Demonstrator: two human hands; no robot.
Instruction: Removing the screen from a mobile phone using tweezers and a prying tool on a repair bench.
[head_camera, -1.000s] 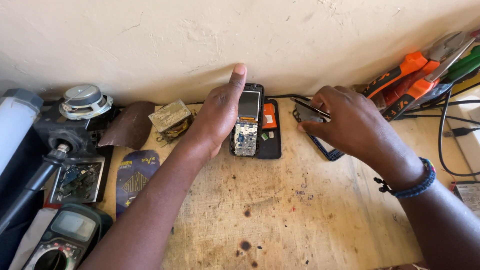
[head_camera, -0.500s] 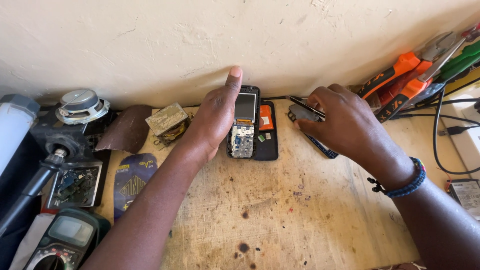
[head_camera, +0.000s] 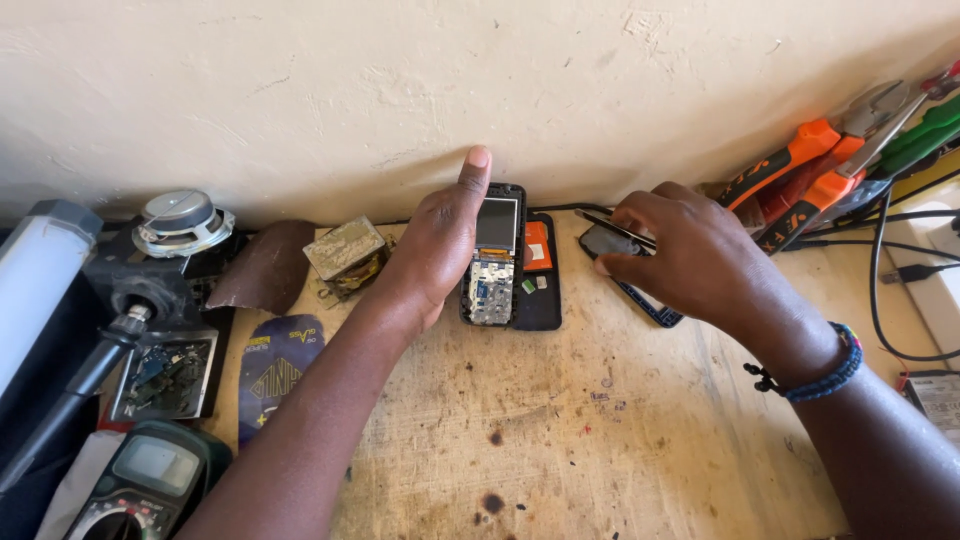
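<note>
My left hand (head_camera: 440, 245) lay against the left edge of the opened small black phone with its bare circuit board and little screen (head_camera: 495, 255), thumb stretched up toward the cream plaster wall (head_camera: 400, 90); its fingers were curled by the phone's side, though I could not tell whether they truly gripped it. The phone rested on a dark flat back cover (head_camera: 540, 285) just to the right of that hand, with an orange battery (head_camera: 537, 247) showing in it.

My right hand (head_camera: 690, 255) was closed around thin metal tweezers (head_camera: 610, 225) and touched a small dark grey part (head_camera: 605, 243) at its fingertips; a black phone frame (head_camera: 655, 310) lay under its palm. A blue beaded bracelet (head_camera: 825, 370) sat on that wrist.

Beyond the right hand were orange-handled pliers (head_camera: 790, 165) and black cables (head_camera: 890, 270). To the left of my left hand sat a small transformer block (head_camera: 345, 255), a brown curved shard (head_camera: 265, 275), a round silver speaker (head_camera: 180, 220), a grey multimeter (head_camera: 140, 480) and a dark patterned phone cover (head_camera: 275, 370), all on the scuffed wooden surface (head_camera: 560, 440).
</note>
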